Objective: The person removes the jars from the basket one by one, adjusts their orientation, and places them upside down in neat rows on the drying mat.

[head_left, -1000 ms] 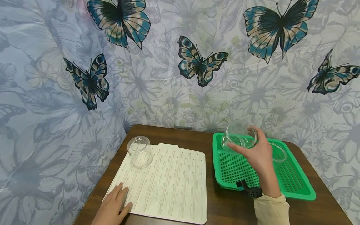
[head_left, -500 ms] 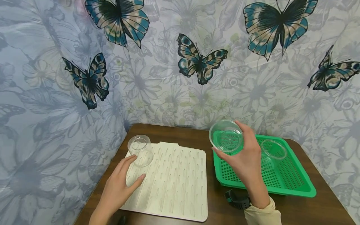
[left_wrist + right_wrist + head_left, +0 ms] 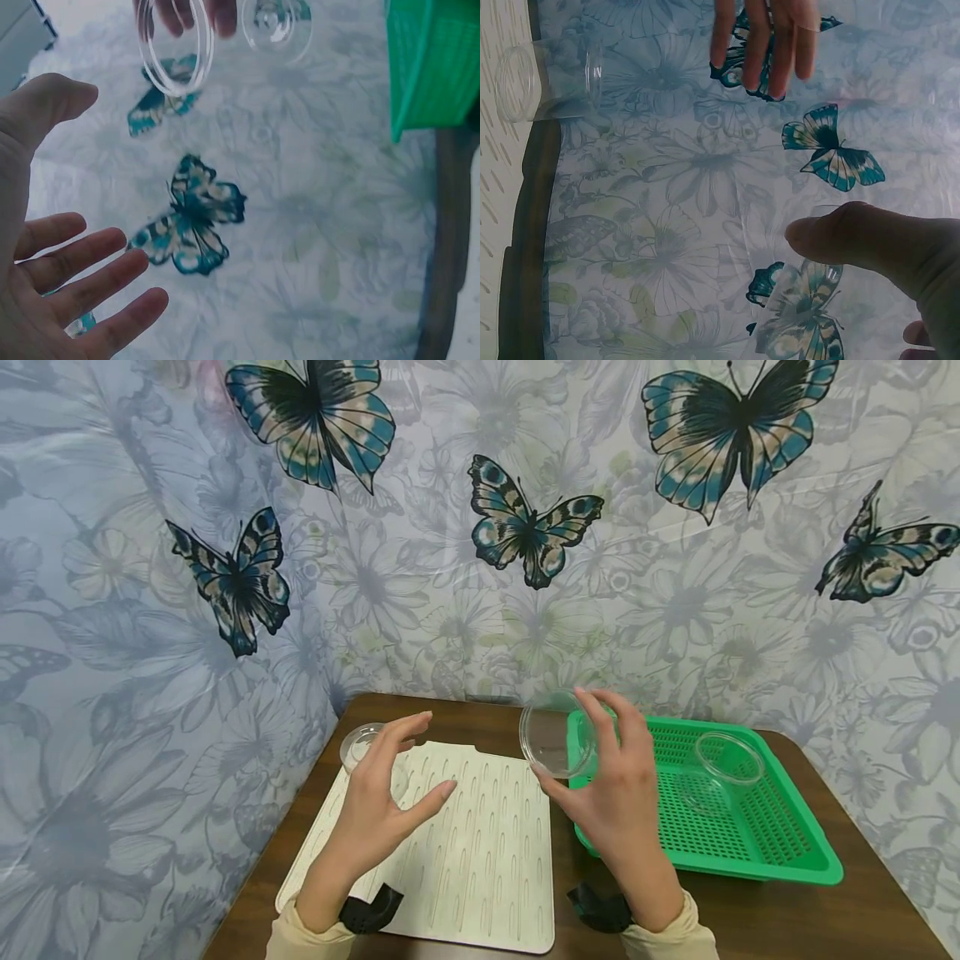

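Observation:
My right hand (image 3: 611,793) grips a clear round bowl (image 3: 557,739) between thumb and fingers, tilted on its side above the gap between mat and basket. My left hand (image 3: 367,810) is raised over the white ridged mat (image 3: 480,860), fingers spread and holding nothing. Behind it, partly hidden, a clear cup (image 3: 360,742) stands upside down at the mat's far left corner; it shows whole in the right wrist view as a clear cup (image 3: 551,82). Another clear bowl (image 3: 722,781) sits in the green basket (image 3: 795,852).
Patterned cloth with butterflies (image 3: 536,543) hangs behind the brown wooden table (image 3: 465,706) and along its left side. The basket stands to the right of the mat, with a narrow strip of table between them.
My right hand has carried the bowl left, from above the basket toward the mat. My left hand has lifted off the mat's left edge and moved up and right, toward the bowl.

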Available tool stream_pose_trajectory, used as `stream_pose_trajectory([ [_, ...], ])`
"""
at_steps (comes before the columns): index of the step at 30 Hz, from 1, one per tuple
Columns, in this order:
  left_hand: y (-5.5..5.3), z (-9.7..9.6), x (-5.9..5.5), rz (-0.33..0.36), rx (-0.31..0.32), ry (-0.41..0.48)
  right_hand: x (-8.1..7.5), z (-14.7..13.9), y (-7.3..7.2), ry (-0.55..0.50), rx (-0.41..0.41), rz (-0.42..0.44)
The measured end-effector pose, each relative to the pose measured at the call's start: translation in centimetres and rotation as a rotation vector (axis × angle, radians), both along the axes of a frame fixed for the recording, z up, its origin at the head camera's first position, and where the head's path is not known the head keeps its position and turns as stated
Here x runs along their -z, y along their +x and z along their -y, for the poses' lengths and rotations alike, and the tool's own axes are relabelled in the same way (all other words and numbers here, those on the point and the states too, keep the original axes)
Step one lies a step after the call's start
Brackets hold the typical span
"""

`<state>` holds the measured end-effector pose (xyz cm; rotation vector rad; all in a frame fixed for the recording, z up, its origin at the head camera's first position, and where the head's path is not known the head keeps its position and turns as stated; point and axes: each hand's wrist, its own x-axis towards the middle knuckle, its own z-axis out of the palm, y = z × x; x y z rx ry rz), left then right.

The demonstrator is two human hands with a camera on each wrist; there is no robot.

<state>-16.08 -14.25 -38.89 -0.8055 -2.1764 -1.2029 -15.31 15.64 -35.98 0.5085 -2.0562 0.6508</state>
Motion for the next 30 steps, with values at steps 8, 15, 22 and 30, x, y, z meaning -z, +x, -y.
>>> stream_pose_trajectory([
  [8, -1.0, -2.4, -2.3, -0.067, 0.139, 0.009, -0.3, 2.1, 0.4, 0.071, 0.019, -0.082],
  [15, -2.1, -4.0, -3.1, -0.068, 0.193, -0.016, -0.5, 3.5, 0.2, 0.185, 0.04, -0.174],
  [22, -2.5, -5.3, -3.7, -0.069, 0.174, -0.066, -0.5, 4.1, 0.4, 0.258, 0.081, -0.163],
  [30, -2.8, -6.1, -3.7, -0.091, 0.208, -0.063, -0.2, 5.3, 0.4, 0.236, 0.137, -0.237],
])
